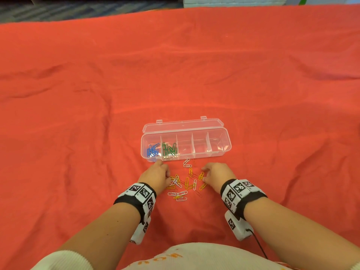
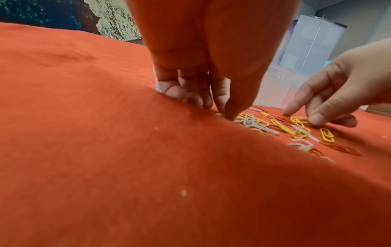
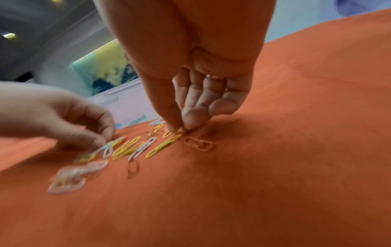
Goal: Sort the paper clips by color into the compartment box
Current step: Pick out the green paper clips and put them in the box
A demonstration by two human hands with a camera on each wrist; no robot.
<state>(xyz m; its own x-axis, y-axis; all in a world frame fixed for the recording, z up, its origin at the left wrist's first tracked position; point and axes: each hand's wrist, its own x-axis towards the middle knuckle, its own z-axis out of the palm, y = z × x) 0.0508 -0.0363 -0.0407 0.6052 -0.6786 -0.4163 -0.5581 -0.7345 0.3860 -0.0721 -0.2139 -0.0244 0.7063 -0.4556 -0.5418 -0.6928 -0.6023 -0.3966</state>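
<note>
A clear compartment box point(image 1: 224, 152) lies with its lid open. Blue clips point(image 1: 153, 151) fill its leftmost compartment and green clips point(image 1: 169, 150) the one beside it. Loose yellow, white and red clips point(image 1: 185, 185) are scattered on the cloth in front of it. My left hand point(image 1: 168, 177) is at the pile's left edge; in the left wrist view its thumb and forefinger point(image 2: 227, 113) pinch a yellow clip point(image 2: 220, 115) on the cloth. My right hand point(image 1: 203, 174) is at the pile's right edge; its thumb and forefinger point(image 3: 177, 129) pinch another yellow clip point(image 3: 167, 134).
A wrinkled red cloth point(image 1: 175, 75) covers the whole table. A red clip point(image 3: 198, 143) lies just right of my right fingertips. The box's other three compartments point(image 1: 200, 145) hold nothing. My white sleeves and top show at the bottom edge.
</note>
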